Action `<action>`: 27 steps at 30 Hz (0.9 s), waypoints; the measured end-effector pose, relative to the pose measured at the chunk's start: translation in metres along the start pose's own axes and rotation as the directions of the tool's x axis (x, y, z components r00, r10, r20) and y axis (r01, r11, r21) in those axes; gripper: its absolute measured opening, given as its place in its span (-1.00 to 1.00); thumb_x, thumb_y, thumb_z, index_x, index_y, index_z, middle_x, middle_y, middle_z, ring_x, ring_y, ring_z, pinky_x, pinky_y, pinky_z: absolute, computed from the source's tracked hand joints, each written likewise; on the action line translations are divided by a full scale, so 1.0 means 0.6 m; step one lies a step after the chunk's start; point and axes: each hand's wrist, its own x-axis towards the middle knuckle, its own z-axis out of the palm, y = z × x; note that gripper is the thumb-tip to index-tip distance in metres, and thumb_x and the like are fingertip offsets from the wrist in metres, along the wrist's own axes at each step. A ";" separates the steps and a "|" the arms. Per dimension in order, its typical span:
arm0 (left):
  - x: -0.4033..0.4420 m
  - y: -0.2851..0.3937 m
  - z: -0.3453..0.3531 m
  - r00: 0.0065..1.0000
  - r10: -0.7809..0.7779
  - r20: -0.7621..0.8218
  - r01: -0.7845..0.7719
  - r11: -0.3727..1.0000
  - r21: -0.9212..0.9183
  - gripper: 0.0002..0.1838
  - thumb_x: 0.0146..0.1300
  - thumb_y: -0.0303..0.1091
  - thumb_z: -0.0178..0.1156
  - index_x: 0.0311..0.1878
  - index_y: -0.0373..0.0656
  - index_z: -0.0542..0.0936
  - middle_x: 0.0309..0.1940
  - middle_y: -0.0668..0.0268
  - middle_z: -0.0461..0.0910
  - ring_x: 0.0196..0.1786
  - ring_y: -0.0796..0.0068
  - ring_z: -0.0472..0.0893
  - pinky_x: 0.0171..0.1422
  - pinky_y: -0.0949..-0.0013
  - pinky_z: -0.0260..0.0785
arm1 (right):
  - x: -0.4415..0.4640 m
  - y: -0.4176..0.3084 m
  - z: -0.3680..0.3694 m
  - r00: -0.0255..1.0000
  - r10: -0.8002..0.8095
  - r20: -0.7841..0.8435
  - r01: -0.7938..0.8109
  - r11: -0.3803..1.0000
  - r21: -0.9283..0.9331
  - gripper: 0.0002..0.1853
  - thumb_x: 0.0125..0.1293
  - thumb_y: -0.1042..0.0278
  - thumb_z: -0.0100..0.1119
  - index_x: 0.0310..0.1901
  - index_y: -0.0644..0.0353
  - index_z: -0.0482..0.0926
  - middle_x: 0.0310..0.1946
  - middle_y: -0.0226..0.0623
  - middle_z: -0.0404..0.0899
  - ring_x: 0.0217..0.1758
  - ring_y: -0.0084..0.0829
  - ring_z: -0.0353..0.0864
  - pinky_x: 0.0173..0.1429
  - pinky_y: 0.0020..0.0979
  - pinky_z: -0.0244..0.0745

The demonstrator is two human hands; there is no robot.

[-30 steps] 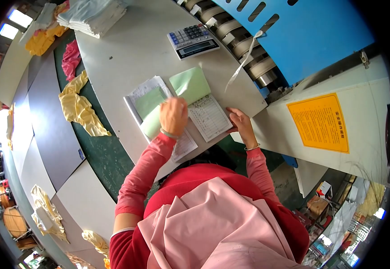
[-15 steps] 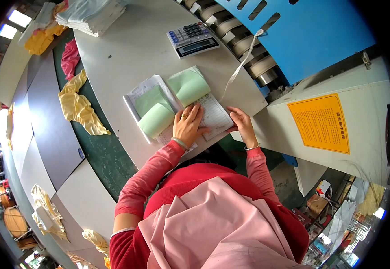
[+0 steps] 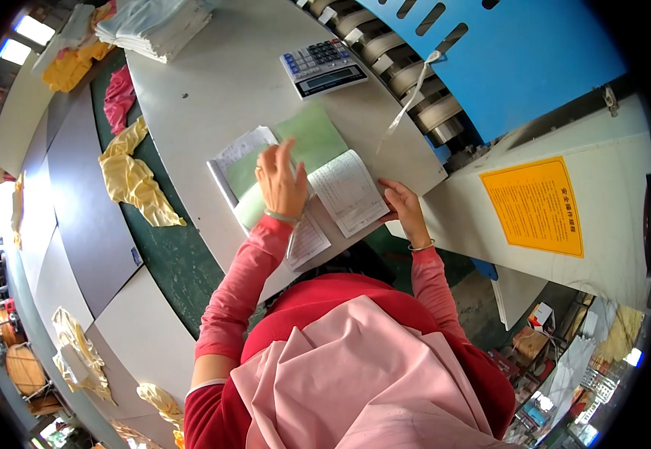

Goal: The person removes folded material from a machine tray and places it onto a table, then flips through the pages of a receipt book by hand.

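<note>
A form book (image 3: 350, 194) lies spread on the grey table, its white printed page facing up on the right. A green sheet (image 3: 314, 136) lies flat beyond that page, and more green paper spreads to the left. My left hand (image 3: 282, 183) is raised over the left half of the book, fingers apart and slightly blurred, with a ring on one finger. At the book's near right edge, my right hand (image 3: 404, 203) grips the pages between thumb and fingers; the fingertips underneath are partly hidden. A loose printed slip (image 3: 309, 243) pokes out below my left wrist.
A calculator (image 3: 324, 67) rests beyond the book. Stacked pale cloth (image 3: 153, 26) sits at the far table edge. To the right stand a machine with a blue cover (image 3: 535, 60) and rollers, and an orange notice (image 3: 535, 206). Yellow cloth (image 3: 140, 176) hangs at the left.
My left hand has lifted off the white page and moved left and up. The curled green sheet now lies flatter, away from the page. My right hand stays at the book's edge.
</note>
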 end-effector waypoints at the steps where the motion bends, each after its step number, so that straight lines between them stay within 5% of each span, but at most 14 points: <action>1: -0.017 0.005 -0.007 0.992 0.039 0.116 -0.040 0.999 0.002 -0.44 0.05 -0.27 0.35 0.18 -0.07 0.51 0.00 0.17 0.41 0.02 0.11 0.41 0.13 0.09 0.23 | -0.001 -0.002 0.001 1.000 0.012 -0.006 -0.012 1.000 0.003 -0.51 0.43 0.10 0.11 0.24 0.24 0.43 -0.23 -0.35 0.63 -0.23 -0.59 0.63 -0.23 -0.55 0.59; 3: -0.044 0.018 -0.016 0.937 0.099 0.335 -0.114 0.993 0.027 -0.28 -0.01 -0.12 0.41 0.28 0.01 0.44 0.10 0.19 0.38 0.14 0.13 0.37 0.27 0.02 0.12 | -0.001 -0.002 0.001 1.000 -0.011 0.001 0.011 1.000 0.010 -0.52 0.43 0.12 0.11 0.23 0.27 0.44 -0.22 -0.36 0.63 -0.23 -0.61 0.62 -0.19 -0.58 0.55; 7: -0.076 0.033 -0.006 0.875 0.088 0.475 -0.114 0.993 0.026 -0.15 -0.13 0.13 0.42 0.29 0.04 0.46 0.27 0.25 0.31 0.27 0.14 0.30 0.45 0.00 -0.11 | 0.004 0.005 0.000 0.996 -0.082 -0.019 0.082 0.996 -0.026 -0.54 0.43 0.15 0.12 0.20 0.32 0.46 -0.22 -0.38 0.64 -0.19 -0.65 0.58 -0.07 -0.63 0.46; 10: -0.092 0.032 -0.003 0.857 0.161 0.490 -0.188 0.982 0.006 -0.19 -0.10 0.07 0.42 0.27 0.00 0.45 0.23 0.25 0.31 0.25 0.16 0.29 0.42 -0.04 -0.07 | 0.000 -0.001 -0.002 1.000 -0.028 0.001 0.028 0.999 -0.021 -0.55 0.43 0.16 0.12 0.18 0.33 0.48 -0.21 -0.38 0.63 -0.15 -0.68 0.54 -0.02 -0.63 0.42; 13: -0.104 0.030 0.002 0.856 0.181 0.485 -0.209 0.978 0.004 -0.27 -0.10 0.05 0.42 0.19 -0.01 0.52 0.19 0.25 0.32 0.24 0.18 0.30 0.41 -0.08 -0.07 | 0.006 0.009 -0.004 0.993 -0.116 0.008 0.117 0.988 -0.104 -0.53 0.45 0.10 0.05 0.22 0.28 0.43 -0.19 -0.32 0.62 -0.27 -0.53 0.66 -0.29 -0.48 0.65; 20: -0.109 0.031 0.009 0.876 0.189 0.444 -0.216 0.976 0.011 -0.42 -0.03 -0.02 0.39 0.10 0.03 0.60 0.13 0.27 0.36 0.20 0.21 0.35 0.40 -0.12 -0.07 | 0.007 0.013 -0.006 0.995 -0.100 0.002 0.100 0.991 -0.083 -0.55 0.44 0.13 0.07 0.21 0.30 0.45 -0.19 -0.34 0.62 -0.24 -0.58 0.62 -0.21 -0.55 0.58; 22: -0.104 0.033 0.012 0.890 0.193 0.413 -0.233 0.971 0.049 -0.54 0.02 -0.07 0.36 0.01 0.02 0.64 0.08 0.32 0.42 0.15 0.25 0.40 0.37 -0.07 -0.02 | 0.003 0.008 -0.007 0.998 -0.058 0.000 0.058 0.997 -0.059 -0.55 0.43 0.16 0.12 0.19 0.32 0.47 -0.18 -0.41 0.62 -0.14 -0.68 0.54 -0.04 -0.65 0.43; 27: -0.084 0.009 0.029 0.942 0.058 0.331 -0.038 0.997 -0.065 -0.77 0.18 -0.18 0.27 -0.18 -0.08 0.68 -0.18 0.39 0.59 -0.05 0.28 0.53 0.21 0.21 0.14 | -0.002 -0.007 0.002 1.000 0.005 -0.023 -0.005 1.000 -0.006 -0.56 0.41 0.16 0.13 0.21 0.24 0.46 -0.17 -0.38 0.60 -0.18 -0.61 0.59 -0.23 -0.56 0.58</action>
